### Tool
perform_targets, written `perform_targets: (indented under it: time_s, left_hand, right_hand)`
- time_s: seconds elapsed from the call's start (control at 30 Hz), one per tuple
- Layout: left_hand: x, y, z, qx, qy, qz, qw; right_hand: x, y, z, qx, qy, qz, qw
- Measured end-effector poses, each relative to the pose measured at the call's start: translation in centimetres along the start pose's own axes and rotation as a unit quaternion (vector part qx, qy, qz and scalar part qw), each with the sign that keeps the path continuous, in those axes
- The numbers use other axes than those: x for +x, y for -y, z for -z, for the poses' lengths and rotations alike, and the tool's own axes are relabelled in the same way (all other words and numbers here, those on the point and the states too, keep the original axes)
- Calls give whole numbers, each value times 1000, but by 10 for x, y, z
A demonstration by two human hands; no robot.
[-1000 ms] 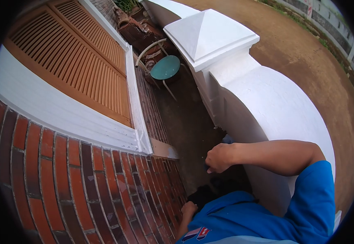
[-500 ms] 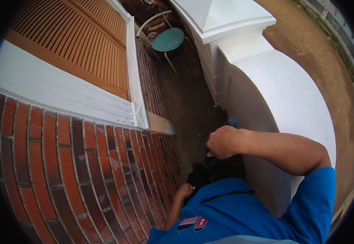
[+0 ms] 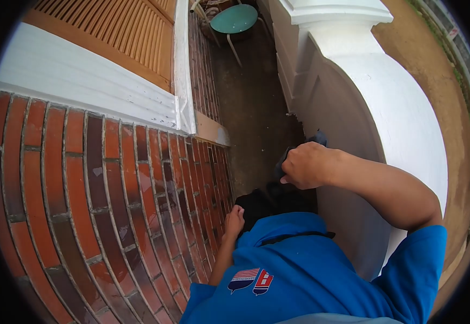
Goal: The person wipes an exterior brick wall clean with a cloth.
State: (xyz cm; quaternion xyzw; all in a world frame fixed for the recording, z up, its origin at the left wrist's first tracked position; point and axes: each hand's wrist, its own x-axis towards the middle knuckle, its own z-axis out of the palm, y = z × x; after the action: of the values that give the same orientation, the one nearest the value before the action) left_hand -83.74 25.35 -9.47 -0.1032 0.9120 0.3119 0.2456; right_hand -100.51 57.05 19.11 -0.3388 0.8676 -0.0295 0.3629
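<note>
In the head view my right hand (image 3: 309, 164) is closed in a fist in front of the low white wall. A dark blue-grey, cloth-like bundle (image 3: 319, 139) sticks out past its knuckles, and more dark material shows below the fingers. Most of what it grips is hidden by the hand. My left hand (image 3: 234, 220) hangs low beside my black trousers (image 3: 254, 205), close to the brick wall (image 3: 138, 189). Its fingers are curled, and whether anything lies inside them is hidden.
A narrow dark floor (image 3: 251, 92) runs between the brick wall and the white wall (image 3: 408, 102). Farther along stands a chair with a round green seat (image 3: 234, 19). Wooden louvred shutters (image 3: 116, 32) sit in a white frame at left. Brown ground (image 3: 435, 70) lies beyond the white wall.
The view has tilted down, so the chair and shutters sit higher in it. My right hand, still closed on the bundle, appears slightly higher and farther right. My left hand stays low and curled.
</note>
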Motion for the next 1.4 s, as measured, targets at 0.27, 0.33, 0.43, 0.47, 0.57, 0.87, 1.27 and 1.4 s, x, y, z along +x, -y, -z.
perform_targets:
  time_s: [0.27, 0.33, 0.43, 0.47, 0.57, 0.87, 1.27, 1.4]
  left_hand:
    - [13, -24, -15, 209, 106, 46, 971]
    - [15, -11, -20, 287, 153, 45, 945]
    - [20, -9, -22, 252, 179, -3, 951]
    - [19, -3, -26, 233, 154, -28, 960]
    - [23, 10, -37, 147, 86, -73, 983]
    - [31, -19, 7, -107, 134, -34, 985]
    - [92, 191, -60, -67, -31, 264, 962]
    - [66, 201, -104, -70, 19, 302, 950]
  right_hand:
    - [0, -8, 2, 7, -1, -2, 1000]
    - [-1, -11, 5, 13, 9, -9, 1000]
    - [3, -17, -9, 25, -45, 21, 998]
    - [3, -18, -12, 30, -45, 21, 998]
    - [5, -18, -11, 30, -46, 22, 998]
    - [5, -20, -6, 32, -27, 9, 999]
    - [9, -32, 8, 75, 8, -65, 995]
    - [9, -36, 11, 78, 14, -77, 994]
